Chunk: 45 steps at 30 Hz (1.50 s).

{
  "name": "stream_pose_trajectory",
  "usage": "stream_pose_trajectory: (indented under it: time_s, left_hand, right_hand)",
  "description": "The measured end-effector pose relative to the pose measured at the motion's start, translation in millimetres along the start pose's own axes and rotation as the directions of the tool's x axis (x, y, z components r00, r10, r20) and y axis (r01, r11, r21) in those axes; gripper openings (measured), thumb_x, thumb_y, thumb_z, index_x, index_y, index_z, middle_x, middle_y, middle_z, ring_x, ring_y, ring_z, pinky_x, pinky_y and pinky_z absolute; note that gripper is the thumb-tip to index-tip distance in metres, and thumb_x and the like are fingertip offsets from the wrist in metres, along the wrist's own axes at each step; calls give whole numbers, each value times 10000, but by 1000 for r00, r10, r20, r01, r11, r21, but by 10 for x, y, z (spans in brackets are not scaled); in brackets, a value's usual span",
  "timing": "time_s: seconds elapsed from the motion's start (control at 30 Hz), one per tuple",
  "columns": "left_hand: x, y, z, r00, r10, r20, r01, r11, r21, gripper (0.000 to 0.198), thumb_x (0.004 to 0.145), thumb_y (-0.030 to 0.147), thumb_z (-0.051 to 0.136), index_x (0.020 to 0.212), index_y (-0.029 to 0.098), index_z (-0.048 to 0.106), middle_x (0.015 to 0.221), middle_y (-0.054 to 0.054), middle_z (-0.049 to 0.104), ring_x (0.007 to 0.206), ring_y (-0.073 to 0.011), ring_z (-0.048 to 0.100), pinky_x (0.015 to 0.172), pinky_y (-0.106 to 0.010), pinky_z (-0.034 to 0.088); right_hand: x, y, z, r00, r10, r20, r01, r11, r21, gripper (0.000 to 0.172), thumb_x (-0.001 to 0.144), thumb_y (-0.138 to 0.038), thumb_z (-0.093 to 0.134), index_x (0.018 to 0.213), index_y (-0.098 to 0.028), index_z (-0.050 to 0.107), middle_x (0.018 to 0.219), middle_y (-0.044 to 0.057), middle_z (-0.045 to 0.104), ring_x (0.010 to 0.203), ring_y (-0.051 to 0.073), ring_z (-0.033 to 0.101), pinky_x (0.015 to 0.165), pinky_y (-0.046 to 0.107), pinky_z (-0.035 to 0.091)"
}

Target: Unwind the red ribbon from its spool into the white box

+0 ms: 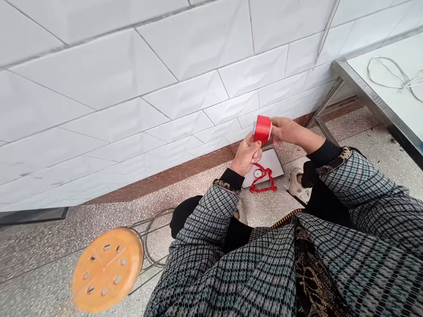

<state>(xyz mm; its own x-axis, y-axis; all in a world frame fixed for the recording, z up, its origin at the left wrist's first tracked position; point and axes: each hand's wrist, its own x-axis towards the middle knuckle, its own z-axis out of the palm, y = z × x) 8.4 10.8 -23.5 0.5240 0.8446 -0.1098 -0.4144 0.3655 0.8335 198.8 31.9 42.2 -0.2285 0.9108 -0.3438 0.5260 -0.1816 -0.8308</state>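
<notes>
A roll of red ribbon (263,128) on a white spool is held up in front of me, above the floor. My left hand (246,155) is closed on its lower left side, with the thumb pressed against the red ribbon. From the right, my right hand (287,131) grips the spool's end, its fingers bent at the rim and partly hidden behind the roll. Below my hands, a loose length of red ribbon (271,181) lies folded on a flat white board (276,162). A small white disc (257,173) rests among the ribbon's loops.
A white tiled wall (198,97) rises ahead. To the right stands a metal-edged table (370,90) with a thin white cable (405,81) on top. An orange round stool (107,270) with metal legs is at lower left, on the speckled floor (132,220).
</notes>
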Motion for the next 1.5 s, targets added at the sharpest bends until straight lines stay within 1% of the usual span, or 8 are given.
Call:
stream_pose_trajectory:
  time_s: [0.13, 0.27, 0.4, 0.53, 0.83, 1.0, 1.27, 1.5]
  left_hand:
    - [-12, -8, 25, 997, -74, -13, 74, 997, -12, 662, 664, 638, 1034, 922, 213, 597, 455, 144, 447, 334, -28, 248, 379, -183, 159]
    - [-11, -6, 82, 994, -94, -51, 94, 996, -10, 635, 694, 643, 1016, 903, 189, 625, 478, 135, 446, 346, -21, 272, 386, -178, 164]
    - [-18, 9, 126, 990, -66, -125, 74, 996, 56, 606, 749, 673, 968, 816, 167, 643, 462, 122, 422, 348, -16, 286, 395, -180, 180]
    - [-29, 18, 141, 995, -26, -98, 38, 992, 124, 668, 702, 765, 942, 758, 160, 664, 455, 105, 431, 348, -17, 284, 395, -191, 191]
    - [-17, 5, 131, 978, 78, -194, -21, 959, 281, 668, 701, 799, 901, 726, 171, 675, 465, 89, 451, 377, -29, 302, 396, -201, 198]
    - [26, -72, 106, 970, 131, -207, -63, 950, 305, 649, 710, 774, 904, 754, 179, 649, 490, 97, 470, 389, -27, 315, 394, -199, 206]
    - [29, 13, 26, 994, 32, -109, -10, 982, 190, 777, 692, 503, 1037, 1315, 243, 654, 581, 127, 587, 394, -41, 351, 416, -216, 209]
    - [45, 49, -137, 1000, -20, 3, 18, 973, 229, 741, 644, 539, 1057, 1217, 230, 702, 595, 112, 591, 390, -30, 360, 409, -202, 219]
  right_hand:
    - [-33, -60, -35, 966, -202, -163, 70, 807, -587, 238, 992, -170, 638, 1212, -127, 716, 1064, 166, 823, 975, 291, 758, 830, 330, 484]
    - [10, -52, -69, 950, -193, -246, -32, 721, -692, 287, 1021, -196, 556, 1216, -86, 737, 1157, 253, 816, 1056, 372, 754, 853, 380, 487]
    - [112, 57, -167, 937, -130, -325, -43, 879, -474, 195, 1014, -140, 544, 1045, -117, 735, 833, 149, 794, 901, 311, 748, 810, 348, 512]
    - [121, 58, -165, 985, 37, -166, -37, 999, 0, 338, 1066, -103, 510, 762, -190, 629, 562, 32, 638, 571, 168, 629, 635, 254, 505]
    - [46, -54, -2, 979, 199, 47, -194, 837, 512, 445, 1155, -169, 504, 716, -190, 575, 570, -4, 589, 433, 85, 515, 467, 187, 435]
    - [46, -58, 41, 965, 229, 128, -258, 741, 620, 428, 1159, -198, 494, 733, -187, 541, 537, -10, 551, 411, 79, 497, 428, 171, 408]
    - [56, 52, 87, 889, 39, 457, -329, 748, 576, 434, 1028, -428, 753, 743, -203, 514, 502, -35, 501, 396, 63, 414, 407, 152, 382]
    - [32, 59, 133, 890, 33, 455, -275, 835, 477, 414, 978, -492, 803, 797, -200, 573, 543, -26, 555, 417, 77, 453, 412, 164, 405]
